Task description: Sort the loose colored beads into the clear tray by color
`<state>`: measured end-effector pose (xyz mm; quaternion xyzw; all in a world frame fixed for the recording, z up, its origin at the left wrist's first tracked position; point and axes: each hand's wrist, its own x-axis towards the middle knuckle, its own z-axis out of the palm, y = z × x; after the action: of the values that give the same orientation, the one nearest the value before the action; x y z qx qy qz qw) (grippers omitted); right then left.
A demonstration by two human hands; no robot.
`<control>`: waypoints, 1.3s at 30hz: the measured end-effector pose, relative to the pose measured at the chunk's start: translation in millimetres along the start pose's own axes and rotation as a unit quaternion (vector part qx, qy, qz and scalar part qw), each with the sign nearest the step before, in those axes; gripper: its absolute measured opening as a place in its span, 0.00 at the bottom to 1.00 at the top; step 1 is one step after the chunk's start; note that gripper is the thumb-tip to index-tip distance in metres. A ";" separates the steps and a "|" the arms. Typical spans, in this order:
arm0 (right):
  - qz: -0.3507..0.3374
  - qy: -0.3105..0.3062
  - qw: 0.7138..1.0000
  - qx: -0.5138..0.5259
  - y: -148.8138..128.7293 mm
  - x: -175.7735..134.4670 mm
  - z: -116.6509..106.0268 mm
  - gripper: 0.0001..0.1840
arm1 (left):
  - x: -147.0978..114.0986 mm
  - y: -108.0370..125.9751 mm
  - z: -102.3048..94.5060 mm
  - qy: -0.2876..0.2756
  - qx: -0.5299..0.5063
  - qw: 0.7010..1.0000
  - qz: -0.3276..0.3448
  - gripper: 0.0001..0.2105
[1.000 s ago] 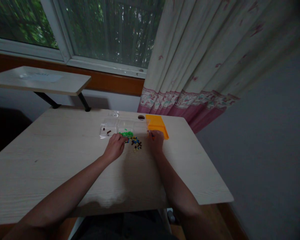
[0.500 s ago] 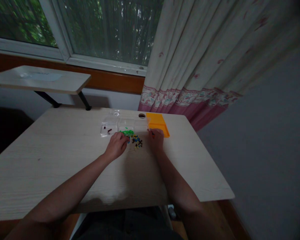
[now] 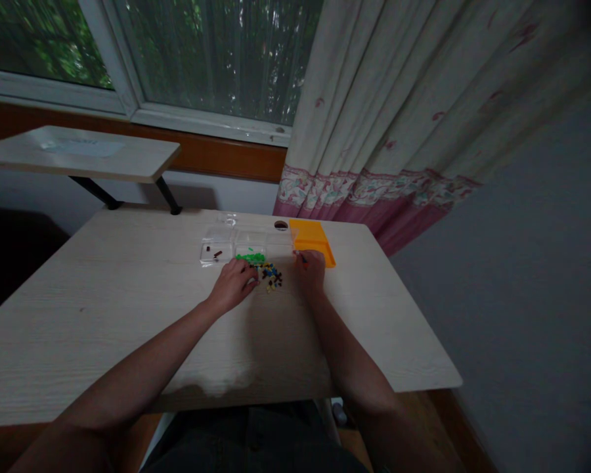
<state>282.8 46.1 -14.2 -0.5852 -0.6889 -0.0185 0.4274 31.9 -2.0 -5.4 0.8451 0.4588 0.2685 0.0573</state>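
My left hand [image 3: 234, 284] rests on the table with bent fingers and thumb drawn together at the left edge of a loose pile of small plastic pieces [image 3: 273, 274] in blue, yellow and black. Whatever lies between its fingertips is too small to make out. My right hand [image 3: 311, 270] is closed beside the right end of a clear plastic divided box [image 3: 280, 242], partly covering an orange box [image 3: 309, 231]. Something small and dark shows at its fingers, its kind unclear. Green pieces [image 3: 252, 258] fill the front of the middle compartment; a few dark brown pieces [image 3: 217, 253] lie in the left one.
The wooden table [image 3: 128, 315] has a round cable hole [image 3: 280, 225] at its back edge. A raised shelf [image 3: 128, 157] on black legs stands at the back left. Behind are a window and a floral curtain [image 3: 374, 131], with a wall on the right.
My left fingertips have shifted slightly right along the pile, and the blue piece seen beside them is now hidden. My right hand has barely moved. The view has tilted a little.
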 end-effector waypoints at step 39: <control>-0.041 -0.010 0.998 0.036 -19.9 0.1 -5.5 0.09 | 0.8 -4.3 1.0 0.056 -0.055 0.996 -0.033 0.14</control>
<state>269.6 37.0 -1.2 -0.5407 -0.7166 -0.0052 0.4405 29.5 1.3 -7.4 0.8088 0.4736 0.3379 0.0864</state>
